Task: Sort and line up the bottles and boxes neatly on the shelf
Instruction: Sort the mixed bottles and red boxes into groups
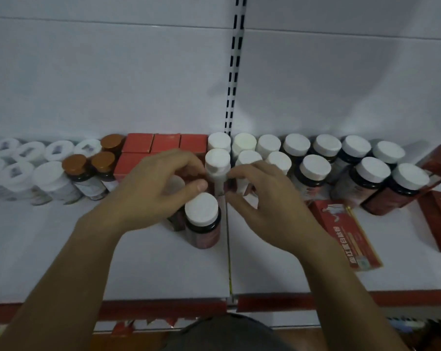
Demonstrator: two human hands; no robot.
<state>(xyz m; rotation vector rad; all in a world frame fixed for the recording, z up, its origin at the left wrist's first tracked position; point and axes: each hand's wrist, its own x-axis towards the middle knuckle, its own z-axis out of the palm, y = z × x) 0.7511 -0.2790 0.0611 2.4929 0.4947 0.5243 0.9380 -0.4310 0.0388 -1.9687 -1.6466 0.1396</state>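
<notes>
**Shelf stock, sorting in progress**

- White bottle [217, 162]: second row, on the seam between two shelf [163, 269] panels, directly in front of its twin. My left hand [153, 191] curls finger and thumb against its left side. My right hand [267, 209] bends forefinger and thumb towards its right side, though I cannot tell if they touch. I judge I am squaring it up in its file.
- Dark bottle [202, 216], white cap: stands alone in front, just below my left thumb. It is probably next for a row.
- Dark white-capped bottles [315, 171]: two ranks to the right, grouped by kind.
- Red boxes [138, 143]: packed side by side against the back wall, with more in front of them.
- Amber-capped bottles [75, 163]: three, clustered left of the boxes.
- White tubs [47, 173]: far left, printed lids, print unreadable.
- Flat red carton [346, 236]: lies face up near my right wrist, unsorted. Light Chinese characters run down it, too blurred to read with certainty.
- Tilted red cartons [440, 219]: far right, askew.
- Bottle labels: illegible.
</notes>
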